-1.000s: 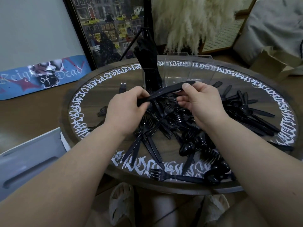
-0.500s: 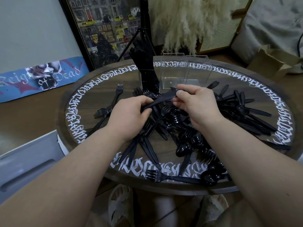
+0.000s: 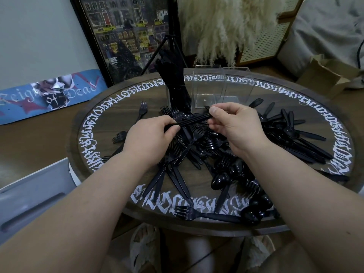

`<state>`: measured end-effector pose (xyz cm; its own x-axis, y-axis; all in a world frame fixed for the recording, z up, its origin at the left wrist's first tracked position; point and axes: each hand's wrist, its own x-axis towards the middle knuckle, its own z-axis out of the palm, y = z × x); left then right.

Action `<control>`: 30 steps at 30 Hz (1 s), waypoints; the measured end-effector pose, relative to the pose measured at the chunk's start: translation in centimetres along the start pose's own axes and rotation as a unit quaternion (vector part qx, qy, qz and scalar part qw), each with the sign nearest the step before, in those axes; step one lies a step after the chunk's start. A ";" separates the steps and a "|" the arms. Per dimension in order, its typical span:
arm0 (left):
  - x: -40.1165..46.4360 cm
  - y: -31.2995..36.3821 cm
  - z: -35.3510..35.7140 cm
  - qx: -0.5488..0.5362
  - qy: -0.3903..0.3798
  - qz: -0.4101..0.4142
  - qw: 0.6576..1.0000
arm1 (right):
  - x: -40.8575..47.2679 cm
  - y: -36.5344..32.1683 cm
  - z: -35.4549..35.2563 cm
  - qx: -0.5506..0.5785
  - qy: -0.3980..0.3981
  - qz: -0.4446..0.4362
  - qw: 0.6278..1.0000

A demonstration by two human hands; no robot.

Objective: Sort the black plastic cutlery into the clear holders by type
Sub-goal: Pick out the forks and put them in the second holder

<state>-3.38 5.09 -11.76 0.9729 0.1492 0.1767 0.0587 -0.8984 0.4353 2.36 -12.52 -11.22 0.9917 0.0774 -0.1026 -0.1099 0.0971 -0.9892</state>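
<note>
**Both hands holding one bundle of black cutlery over the pile**

While gripping from opposite ends, the left hand (image 3: pixel 149 137) and right hand (image 3: pixel 235 125) are holding a small bundle of black cutlery (image 3: pixel 189 120) just above the heap. Left fingers are curling round the near-left end; right thumb and fingers (image 3: pixel 214 110) are pinching the far-right end. Bundle's long axis is running lower-left to upper-right, its far tip pointing toward the clear holders. Pieces in it are looking like slim flat handles stacked together; type cannot be told.

Below the hands, the loose pile (image 3: pixel 212 154) of glossy black plastic forks and spoons is lying crisscrossed on the round table (image 3: pixel 110 123), handles pointing every way. A separate fork (image 3: pixel 206 214) is lying near the front edge, tines to the left, handle running right. Another fork (image 3: pixel 142 112) is sitting apart at left, tines pointing away.

Three clear holders are standing in a row at the back: the left holder (image 3: pixel 178 95) is packed with upright black cutlery, the middle holder (image 3: pixel 208 85) and right holder (image 3: pixel 236 85) are showing see-through rigid walls, square in section.

Table top is dark wood grain with a ring of white script lettering round the rim.
</note>
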 end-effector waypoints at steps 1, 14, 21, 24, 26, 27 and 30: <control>0.0 0.0 -0.1 0.000 -0.003 0.001 1.000 | -0.1 0.0 0.0 0.005 0.005 0.004 1.000; 0.2 0.1 0.3 -0.044 -0.032 0.039 0.998 | -0.5 -0.4 0.7 0.159 -0.030 0.070 0.984; 0.7 0.9 0.1 -0.010 0.024 0.041 0.999 | -0.5 -1.6 0.8 0.076 0.035 -0.044 0.996; 1.9 0.5 -0.8 0.022 0.058 0.027 0.998 | 0.4 -3.3 0.4 -0.008 0.084 -0.130 0.988; 3.0 0.0 -1.1 0.039 0.043 0.011 0.998 | 1.2 -4.6 0.4 -0.060 0.099 -0.193 0.974; 3.6 -0.3 -1.2 0.051 0.030 0.008 0.998 | 1.7 -5.4 0.5 -0.079 0.102 -0.223 0.966; 5.3 -0.9 -1.2 0.086 -0.013 0.004 0.996 | 3.8 -7.9 1.1 -0.156 0.100 -0.310 0.933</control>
<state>1.46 7.19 -10.16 0.9787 0.1329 0.1565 0.0858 -0.9572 0.2763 6.92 -11.89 -3.69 0.8541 -0.0875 0.5127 0.4827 -0.2337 -0.8440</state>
